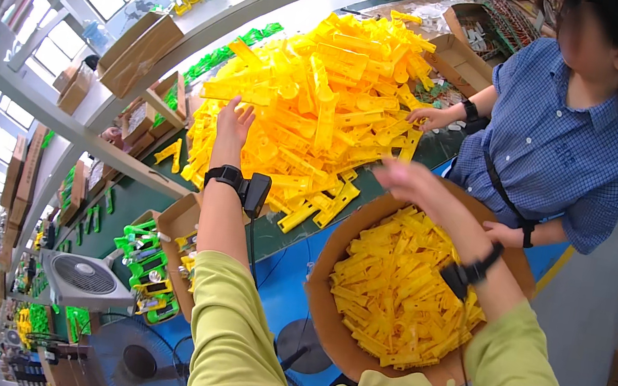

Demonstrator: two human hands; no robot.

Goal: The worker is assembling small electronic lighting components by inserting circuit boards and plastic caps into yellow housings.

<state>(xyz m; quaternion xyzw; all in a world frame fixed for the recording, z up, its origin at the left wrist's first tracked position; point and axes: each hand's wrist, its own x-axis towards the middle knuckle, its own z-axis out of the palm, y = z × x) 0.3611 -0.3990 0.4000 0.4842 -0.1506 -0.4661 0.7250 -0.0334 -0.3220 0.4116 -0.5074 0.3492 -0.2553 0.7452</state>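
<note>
A tall heap of yellow plastic parts (326,90), long and flat in shape, covers much of the green workbench (132,200). At the heap's left side is my left hand (235,123), its fingers apart and nothing seen in it. Smeared by motion, my right hand (411,184) hangs between the heap and the far rim of a large cardboard box (323,277); its fingers cannot be made out. Inside that box lie many more yellow parts (399,290) of the same kind. Both my wrists carry black straps with small devices.
A co-worker in a blue checked shirt (570,147) stands right of the box, one hand (431,119) at the heap's edge. Bins of green parts (149,268), a grey box fan (84,278) and a round fan (138,361) stand left. A shelf beam (214,30) runs above the bench.
</note>
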